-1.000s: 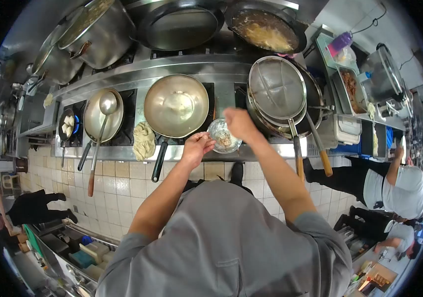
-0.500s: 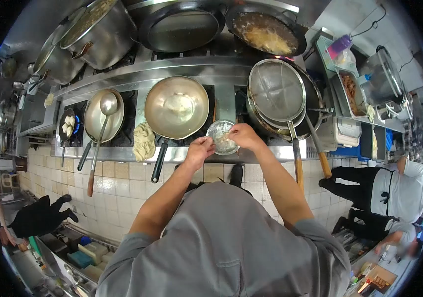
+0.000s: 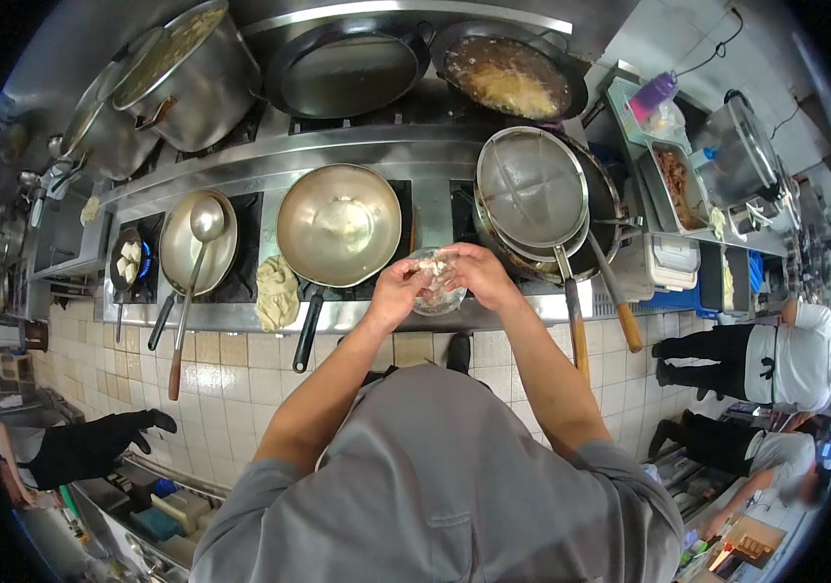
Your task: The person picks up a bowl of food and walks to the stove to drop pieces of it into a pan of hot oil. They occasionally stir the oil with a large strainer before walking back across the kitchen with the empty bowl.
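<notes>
A small bowl with whitish, floury-looking contents stands at the front edge of the stove, right of the pale metal wok. My left hand reaches over its left side, fingers bent and closed together. Over the right side is my right hand, its fingers curled inward toward the left. Small pale bits show between the fingertips of the two hands; what they are is too small to tell. The hands partly cover the bowl. The wok's black handle sticks out toward me, left of my left hand.
A crumpled cloth lies beside the wok. Left of it, a ladle rests in a pan, near a small pan over a blue flame. Strainers sit on a pot at right. Oil bubbles in a back wok. Other people work behind.
My right hand has turned and come closer to my left hand over the bowl. Pale bits now show between the fingertips. The view has shifted slightly.
</notes>
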A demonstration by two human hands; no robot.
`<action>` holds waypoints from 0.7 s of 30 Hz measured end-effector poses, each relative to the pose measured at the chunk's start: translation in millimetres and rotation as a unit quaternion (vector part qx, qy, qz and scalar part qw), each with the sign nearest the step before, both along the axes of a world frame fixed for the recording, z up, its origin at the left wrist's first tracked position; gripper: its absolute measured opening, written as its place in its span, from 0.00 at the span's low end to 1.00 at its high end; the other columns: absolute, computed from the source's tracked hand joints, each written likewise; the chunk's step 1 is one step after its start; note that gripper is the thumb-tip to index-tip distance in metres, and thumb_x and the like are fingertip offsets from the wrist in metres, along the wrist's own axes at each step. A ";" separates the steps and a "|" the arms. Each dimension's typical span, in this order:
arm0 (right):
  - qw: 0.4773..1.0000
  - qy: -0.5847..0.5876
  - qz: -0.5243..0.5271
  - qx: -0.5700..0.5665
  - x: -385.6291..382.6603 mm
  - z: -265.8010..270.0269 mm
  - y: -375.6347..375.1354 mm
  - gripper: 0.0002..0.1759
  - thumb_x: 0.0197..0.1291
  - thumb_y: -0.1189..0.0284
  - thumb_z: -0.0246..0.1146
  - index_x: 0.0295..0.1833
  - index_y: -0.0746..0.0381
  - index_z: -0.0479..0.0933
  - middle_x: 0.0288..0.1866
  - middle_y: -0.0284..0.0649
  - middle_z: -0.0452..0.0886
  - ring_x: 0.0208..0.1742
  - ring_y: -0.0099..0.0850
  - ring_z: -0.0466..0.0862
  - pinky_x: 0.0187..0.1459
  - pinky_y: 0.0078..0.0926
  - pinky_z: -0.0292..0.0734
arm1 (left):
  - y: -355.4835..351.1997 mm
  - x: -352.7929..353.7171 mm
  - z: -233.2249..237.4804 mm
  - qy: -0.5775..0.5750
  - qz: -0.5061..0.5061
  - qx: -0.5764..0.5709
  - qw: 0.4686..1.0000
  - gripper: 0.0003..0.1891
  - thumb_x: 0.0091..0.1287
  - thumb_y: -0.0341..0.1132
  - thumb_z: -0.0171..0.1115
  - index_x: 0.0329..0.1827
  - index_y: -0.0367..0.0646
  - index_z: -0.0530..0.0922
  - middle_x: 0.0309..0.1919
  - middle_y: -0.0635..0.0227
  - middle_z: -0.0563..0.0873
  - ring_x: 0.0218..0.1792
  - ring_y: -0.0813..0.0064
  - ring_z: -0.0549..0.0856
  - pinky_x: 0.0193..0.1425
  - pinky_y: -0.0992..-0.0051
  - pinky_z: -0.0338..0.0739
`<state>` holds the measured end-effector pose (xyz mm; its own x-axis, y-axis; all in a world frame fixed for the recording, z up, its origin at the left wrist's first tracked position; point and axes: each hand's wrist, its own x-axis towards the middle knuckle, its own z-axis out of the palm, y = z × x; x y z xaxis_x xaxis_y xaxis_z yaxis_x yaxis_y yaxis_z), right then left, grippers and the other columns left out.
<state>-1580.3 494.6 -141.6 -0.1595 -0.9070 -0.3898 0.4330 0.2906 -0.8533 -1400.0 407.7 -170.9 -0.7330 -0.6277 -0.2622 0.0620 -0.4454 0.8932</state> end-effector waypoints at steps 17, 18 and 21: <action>0.971 0.200 -0.089 -0.095 -12.5 64.0 -8.4 0.22 0.63 0.83 0.61 0.63 0.66 0.71 0.51 0.44 0.85 0.42 0.27 0.85 0.43 0.25 0.82 | -10.2 20.8 -3.7 -0.079 -0.027 -0.073 0.994 0.05 0.74 0.27 0.59 0.41 0.34 0.80 0.34 0.66 0.84 0.35 0.77 0.84 0.42 0.73 0.84; 0.974 0.169 -0.103 -0.108 -21.1 69.3 -11.9 0.22 0.63 0.84 0.61 0.63 0.66 0.71 0.52 0.44 0.85 0.44 0.28 0.85 0.45 0.26 0.83 | -9.5 22.7 -3.8 -0.071 -0.028 -0.064 0.995 0.05 0.74 0.27 0.59 0.41 0.34 0.80 0.34 0.67 0.84 0.34 0.78 0.83 0.42 0.74 0.84; 0.974 0.097 -0.136 -0.154 -56.2 86.4 -24.6 0.20 0.63 0.85 0.59 0.60 0.66 0.71 0.52 0.48 0.84 0.49 0.34 0.86 0.49 0.32 0.85 | -8.1 28.4 3.9 -0.057 -0.035 -0.044 0.997 0.05 0.75 0.28 0.59 0.42 0.35 0.80 0.34 0.68 0.83 0.34 0.78 0.83 0.44 0.73 0.84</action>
<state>-1636.5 470.1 -55.2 -0.4546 -0.8895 -0.0455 0.2805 -0.0945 -0.9552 -1371.6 399.6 -167.0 -0.7444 -0.6005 -0.2921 -0.0700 -0.3648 0.9285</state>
